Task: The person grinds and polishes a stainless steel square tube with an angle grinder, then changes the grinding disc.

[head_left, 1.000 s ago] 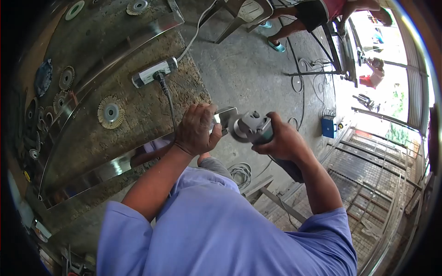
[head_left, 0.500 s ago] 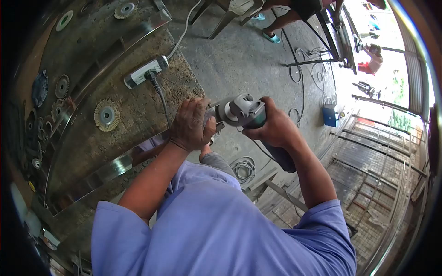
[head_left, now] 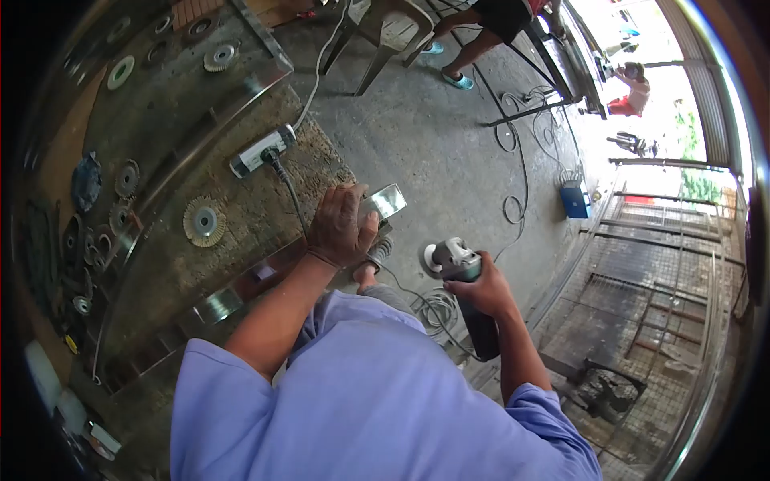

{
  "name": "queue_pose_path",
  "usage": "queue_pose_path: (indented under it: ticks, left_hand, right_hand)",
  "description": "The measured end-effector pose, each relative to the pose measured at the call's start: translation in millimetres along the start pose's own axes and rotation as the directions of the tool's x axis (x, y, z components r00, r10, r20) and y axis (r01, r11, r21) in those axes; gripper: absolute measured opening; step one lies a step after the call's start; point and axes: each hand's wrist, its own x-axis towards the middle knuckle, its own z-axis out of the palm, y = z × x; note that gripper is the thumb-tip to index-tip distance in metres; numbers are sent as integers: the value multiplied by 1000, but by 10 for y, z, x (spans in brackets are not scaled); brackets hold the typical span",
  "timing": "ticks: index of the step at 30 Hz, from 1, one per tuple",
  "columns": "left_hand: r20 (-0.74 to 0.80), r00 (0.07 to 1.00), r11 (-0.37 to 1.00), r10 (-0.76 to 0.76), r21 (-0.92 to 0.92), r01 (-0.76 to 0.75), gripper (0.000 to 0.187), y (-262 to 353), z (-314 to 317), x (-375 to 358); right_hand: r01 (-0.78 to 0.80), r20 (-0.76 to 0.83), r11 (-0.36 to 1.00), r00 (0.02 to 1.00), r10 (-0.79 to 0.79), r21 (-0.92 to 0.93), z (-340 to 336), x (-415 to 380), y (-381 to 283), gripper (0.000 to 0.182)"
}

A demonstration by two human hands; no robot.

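My left hand (head_left: 341, 226) is closed over a shiny metal bar (head_left: 387, 202) near its end, which sticks out past the edge of the workbench (head_left: 265, 200). The bar's polished face shows just beyond my thumb, while the stretch under my palm is hidden. My right hand (head_left: 488, 287) grips an angle grinder (head_left: 460, 260) by its body, with the dark handle hanging down toward me. Its pale disc (head_left: 431, 258) faces left and is apart from the bar. On the bench near my left hand lies a round abrasive flap wheel (head_left: 204, 221).
A power strip (head_left: 263, 151) with a plugged-in cord lies on the bench. More discs (head_left: 220, 56) are scattered toward the far left. Coiled cable (head_left: 437, 311) lies on the floor by my feet. A plastic chair (head_left: 393, 28), a blue box (head_left: 574, 199) and other people (head_left: 485, 40) are farther off.
My right hand has drawn the grinder away from the bar, to the right and toward me, uncovering the bar's end. My left hand stays on the bar.
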Motion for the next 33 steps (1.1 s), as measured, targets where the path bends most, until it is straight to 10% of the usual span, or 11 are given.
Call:
queue_pose_path:
  ticks: [5,11,20,26,29,31,33]
  left_hand:
    - [-30,992,978,119,-166,-122,33,76,-131,-28]
    - [23,999,835,-47,550,27,31,-508,-1131,404]
    - [543,812,473,214,670,-572,24,-1252,-1222,449]
    - [325,846,647,-422,762,30,24,-977,-1074,581]
    - [345,912,916,-224,394,76,26,-1578,-1193,526]
    - [447,667,755,-596,32,654,28,-1691,-1338,695]
    - [500,376,343,-780,-160,925,24,-1221,-1444,965]
  right_hand:
    - [86,-148,849,989,-9,522,-38,-327,275,90]
    - [232,-252,583,967,-48,779,-274,-581,428,85]
    - [285,-365,620,931,2,731,-255,-849,498,96]
    - [206,-335,718,941,40,665,-114,-973,566,103]
    - [199,-349,718,935,65,667,-91,-1053,555,105]
    - [194,-371,693,922,113,694,-67,-1088,546,97]
    - [210,-391,651,909,145,729,-64,-1054,557,93]
